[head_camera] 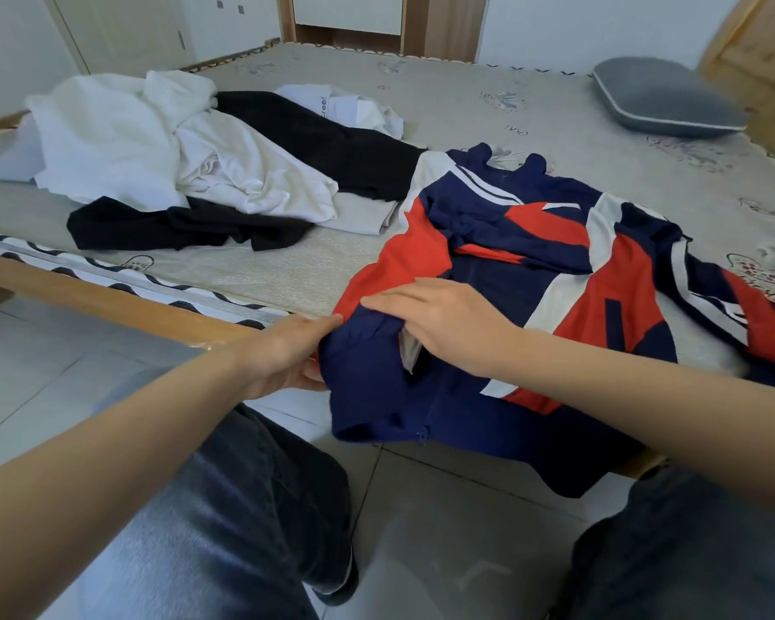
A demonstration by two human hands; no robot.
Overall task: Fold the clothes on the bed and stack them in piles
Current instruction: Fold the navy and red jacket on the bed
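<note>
Nearest to us, dark grey trouser legs (242, 507) stand on the pale tiled floor (444, 521) at the bed's near edge.

Our left hand (283, 358) meets the lower left corner of the navy, red and white jacket (533, 279). The thumb lies on top of the fabric and the fingers sit under it, so the grip is closed in a pinch on the jacket hem. Our right hand (448, 324) lies palm-down on the jacket front, just beside the left hand. Its fingers are straight and point left; the grip is flat and encloses nothing, pressing on the cloth.

The jacket lies spread front-up on the bed (444, 105). Its hem overhangs the wooden bed frame (108, 297) toward us, and its collar points away. One sleeve is folded across the chest; the other extends to the right edge of view.

Farther back and to the left, an unfolded heap rests on the mattress. It contains a white garment (108, 132), a black garment (184, 226), a second black piece (332, 145) and a white item with printed lettering (345, 107). The heap's near right edge touches the jacket's shoulder.

At the far right, a grey pillow (663, 98) lies well apart from the clothes. Beyond the bed stands a wooden cabinet (376, 20).
</note>
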